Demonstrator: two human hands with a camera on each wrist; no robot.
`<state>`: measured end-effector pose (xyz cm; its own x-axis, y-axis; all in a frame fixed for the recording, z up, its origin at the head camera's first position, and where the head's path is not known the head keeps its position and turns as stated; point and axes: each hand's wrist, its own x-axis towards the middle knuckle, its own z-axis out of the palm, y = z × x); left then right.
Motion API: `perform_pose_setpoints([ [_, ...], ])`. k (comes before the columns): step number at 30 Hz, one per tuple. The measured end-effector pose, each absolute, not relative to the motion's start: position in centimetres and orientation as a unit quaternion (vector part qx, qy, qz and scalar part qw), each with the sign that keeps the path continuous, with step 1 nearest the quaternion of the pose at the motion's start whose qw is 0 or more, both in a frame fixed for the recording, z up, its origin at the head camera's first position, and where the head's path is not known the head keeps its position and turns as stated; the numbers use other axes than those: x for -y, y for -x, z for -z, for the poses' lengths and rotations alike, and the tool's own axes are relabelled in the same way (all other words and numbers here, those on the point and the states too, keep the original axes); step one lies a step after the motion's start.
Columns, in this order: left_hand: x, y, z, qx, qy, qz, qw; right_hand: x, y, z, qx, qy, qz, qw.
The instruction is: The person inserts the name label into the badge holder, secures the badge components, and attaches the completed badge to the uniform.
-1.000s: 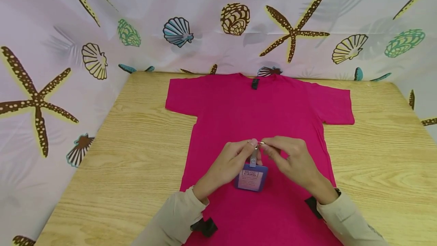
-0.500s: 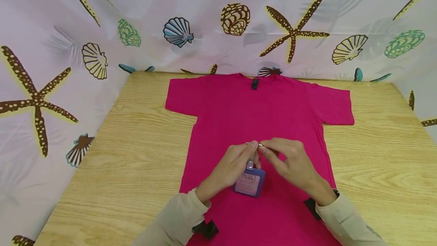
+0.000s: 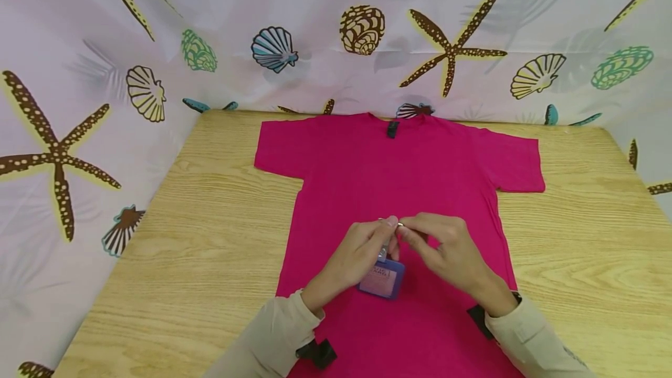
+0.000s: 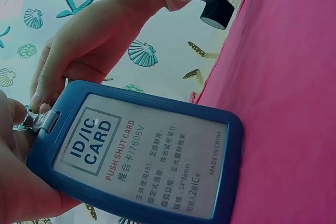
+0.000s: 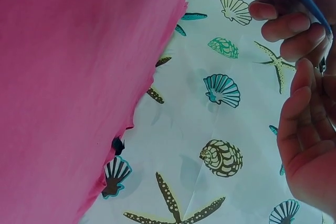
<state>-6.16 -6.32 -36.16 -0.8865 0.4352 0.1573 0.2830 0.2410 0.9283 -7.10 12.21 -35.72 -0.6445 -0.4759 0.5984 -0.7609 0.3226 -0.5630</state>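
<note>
A blue-framed ID card holder (image 3: pixel 379 282) hangs from a clear strap and metal clip (image 4: pixel 39 120), above a pink T-shirt (image 3: pixel 399 179) spread on the table. My left hand (image 3: pixel 353 254) pinches the clip at the top of the holder between thumb and fingers. Just right of it, my right hand (image 3: pixel 445 249) pinches a small thin metal piece (image 3: pixel 401 224) at the clip; its exact shape is mostly covered by fingertips. Printed text on the card insert (image 4: pixel 142 156) faces the left wrist camera. Only the holder's blue edge (image 5: pixel 307 1) shows in the right wrist view.
Beneath the shirt lies a light wood-grain table (image 3: pixel 226 220). A white sheet (image 3: pixel 325 86) printed with shells and starfish rises behind and at the sides. A black tag (image 3: pixel 392 129) sits at the shirt's collar. Black straps (image 3: pixel 317 353) hang at both wrists.
Both hands have sunk slightly and drawn closer together at the clip. The holder has swung down and a little to the left, tilting, and less of the metal piece shows.
</note>
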Motion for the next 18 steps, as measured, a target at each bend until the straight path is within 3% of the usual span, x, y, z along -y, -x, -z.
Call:
perform_pose_setpoints([
  [18,6.51,6.01,36.09,-0.782,-0.205,-0.585,0.065,-11.68,6.93,36.12,0.801,-0.392,-0.425,0.153],
])
